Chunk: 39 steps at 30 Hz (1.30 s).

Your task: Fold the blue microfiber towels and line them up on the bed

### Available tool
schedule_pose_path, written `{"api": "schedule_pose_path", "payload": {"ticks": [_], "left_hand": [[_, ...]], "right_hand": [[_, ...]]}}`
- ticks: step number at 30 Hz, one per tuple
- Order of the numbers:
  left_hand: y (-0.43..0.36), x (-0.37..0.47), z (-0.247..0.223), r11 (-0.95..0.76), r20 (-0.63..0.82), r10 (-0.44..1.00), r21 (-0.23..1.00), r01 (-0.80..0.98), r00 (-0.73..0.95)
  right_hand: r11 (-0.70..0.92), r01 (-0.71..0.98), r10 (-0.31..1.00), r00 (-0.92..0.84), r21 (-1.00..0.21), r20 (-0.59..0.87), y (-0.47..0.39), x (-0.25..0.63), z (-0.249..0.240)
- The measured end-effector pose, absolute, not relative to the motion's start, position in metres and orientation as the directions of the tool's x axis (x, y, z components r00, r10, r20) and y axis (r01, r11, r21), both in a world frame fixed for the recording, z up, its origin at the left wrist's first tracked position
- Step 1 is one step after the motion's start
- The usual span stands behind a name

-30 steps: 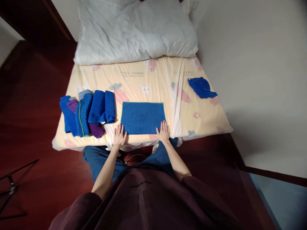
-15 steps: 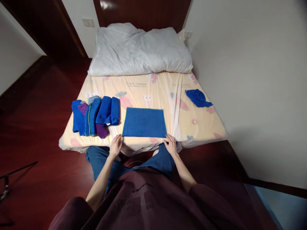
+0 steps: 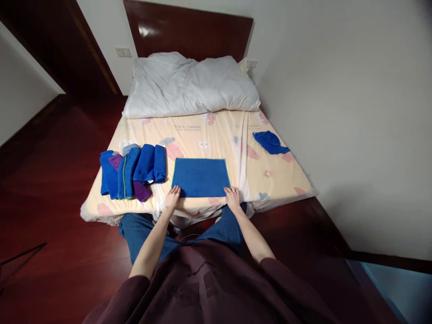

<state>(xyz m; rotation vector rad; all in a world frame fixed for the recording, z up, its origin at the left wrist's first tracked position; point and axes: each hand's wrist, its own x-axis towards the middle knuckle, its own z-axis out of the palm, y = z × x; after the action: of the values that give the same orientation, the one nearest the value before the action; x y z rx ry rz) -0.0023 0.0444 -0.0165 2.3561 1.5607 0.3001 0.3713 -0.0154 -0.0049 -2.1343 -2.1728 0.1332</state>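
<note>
A blue cloth (image 3: 200, 177) with a green border lies flat as a rectangle near the bed's front edge. The fingers of my left hand (image 3: 172, 198) rest, slightly apart, on its near left corner. At the near right corner, the spread fingers of my right hand (image 3: 232, 197) touch the cloth. The undersides of both hands are hidden. Left of the cloth is a row of folded and rolled blue cloths (image 3: 144, 164), with a purple cloth (image 3: 142, 191) partly under them. A crumpled blue cloth (image 3: 271, 142) lies farther right on the bed.
The bed (image 3: 270, 184) has a yellow patterned sheet under a clear cover. A folded pale quilt (image 3: 192, 87) lies across its far end, before the dark headboard (image 3: 189, 29). A wall (image 3: 347, 135) borders the right side. Part of a thin black stand (image 3: 23, 254) shows at lower left.
Both hands have moved inward and slightly forward onto the cloth's near corners. The head view has shifted, showing more of the headboard. The cloth still lies flat.
</note>
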Motion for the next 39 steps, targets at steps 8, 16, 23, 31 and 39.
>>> {"api": "schedule_pose_path", "payload": {"ticks": [8, 16, 23, 31, 39], "left_hand": [[0.025, -0.027, -0.018, -0.378, -0.032, 0.902, 0.424, 0.823, 0.431], [-0.001, -0.040, -0.037, -0.264, 0.102, 0.960, 0.634, 0.727, 0.259], [0.015, -0.049, -0.039, -0.238, 0.202, 0.971, 0.729, 0.642, 0.130], [0.018, -0.049, -0.045, -0.202, 0.186, 0.979, 0.778, 0.595, 0.088], [0.017, -0.049, -0.046, -0.186, 0.186, 0.981, 0.795, 0.578, 0.060]], "right_hand": [[-0.043, 0.959, 0.993, 0.071, -0.279, 0.093, -0.039, 0.390, -0.014], [0.021, 0.754, 0.947, 0.195, -0.656, 0.254, -0.054, 0.405, -0.041], [0.024, 0.453, 0.964, 0.226, -0.891, 0.141, -0.029, 0.422, -0.051], [-0.029, 0.383, 0.967, 0.243, -0.923, 0.070, -0.023, 0.428, -0.061], [-0.048, 0.339, 0.965, 0.259, -0.940, 0.044, -0.022, 0.428, -0.054]]}}
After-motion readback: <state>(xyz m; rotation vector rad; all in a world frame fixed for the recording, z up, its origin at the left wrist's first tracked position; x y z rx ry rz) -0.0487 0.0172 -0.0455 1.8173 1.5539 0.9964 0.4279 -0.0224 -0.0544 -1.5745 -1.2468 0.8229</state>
